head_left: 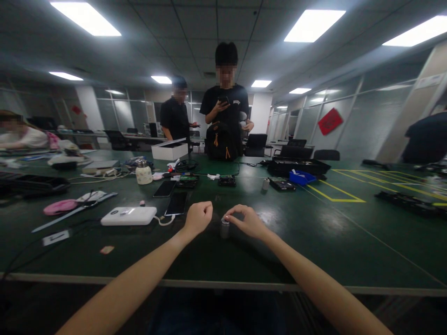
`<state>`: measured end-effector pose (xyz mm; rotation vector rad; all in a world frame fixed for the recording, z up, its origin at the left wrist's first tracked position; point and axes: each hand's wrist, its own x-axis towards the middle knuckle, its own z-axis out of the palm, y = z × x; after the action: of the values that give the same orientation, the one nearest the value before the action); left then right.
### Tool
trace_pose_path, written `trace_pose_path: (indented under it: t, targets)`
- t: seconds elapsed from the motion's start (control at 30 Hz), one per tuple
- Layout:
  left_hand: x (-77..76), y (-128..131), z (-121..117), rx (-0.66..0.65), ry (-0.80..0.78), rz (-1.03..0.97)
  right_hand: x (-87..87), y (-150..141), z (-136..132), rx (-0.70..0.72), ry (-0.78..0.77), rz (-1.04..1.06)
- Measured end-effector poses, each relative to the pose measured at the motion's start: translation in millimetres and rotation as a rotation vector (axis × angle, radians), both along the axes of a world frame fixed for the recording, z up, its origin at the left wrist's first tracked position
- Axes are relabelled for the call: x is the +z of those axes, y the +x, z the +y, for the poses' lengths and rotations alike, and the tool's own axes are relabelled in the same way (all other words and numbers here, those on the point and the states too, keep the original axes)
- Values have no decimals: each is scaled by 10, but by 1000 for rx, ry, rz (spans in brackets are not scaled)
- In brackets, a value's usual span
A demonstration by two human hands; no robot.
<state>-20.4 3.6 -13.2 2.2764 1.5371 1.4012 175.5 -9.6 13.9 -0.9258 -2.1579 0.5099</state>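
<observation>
A small grey metal cylinder (pixel 225 230) with a narrower top stands upright on the dark green table (pixel 216 265), in front of me. The thumb and forefinger of my right hand (pixel 248 222) are pinched at its top, coming from the right. My left hand (pixel 199 217) is closed in a fist just left of the cylinder, apart from it. Whatever the fist may hold is hidden. A similar small cylinder (pixel 266 184) stands farther back, beside a black hard drive-like box (pixel 282 184).
On the left lie a white power bank (pixel 129 216), dark phones (pixel 176 204) and a pink-and-blue strap (pixel 63 207). Farther back are a cream bottle (pixel 143 173), a circuit board (pixel 227 180), a blue tray (pixel 301 177) and a black backpack (pixel 223 142). One person opposite holds a phone.
</observation>
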Motion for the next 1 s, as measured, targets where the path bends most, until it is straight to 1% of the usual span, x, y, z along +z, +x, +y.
trace_pose_path:
  t: [0.07,0.13,0.3,0.43,0.5,0.57,0.73,0.87,1.0]
  targets:
    - [19,0,-22,-7,-2,2,-1,-3,-11,16,-29,4]
    - [46,5,-53,-43,2,-4,-12,-6,-13,37,-95,41]
    - [126,50,-137,-232,35,-36,-46,4,11,168,-321,139]
    - [127,78,-140,-307,22,-39,-50,19,28,259,-527,155]
    - [109,77,-121,-316,8,-39,-47,22,28,262,-603,147]
    - [97,70,-105,-318,-5,-45,-44,20,26,255,-636,144]
    - [101,50,-91,-371,-38,-46,-64,4,40,242,-654,180]
    - [103,38,-85,-389,-55,-36,-98,-3,68,256,-698,222]
    - [118,34,-89,-395,-45,-35,-115,2,79,261,-687,233]
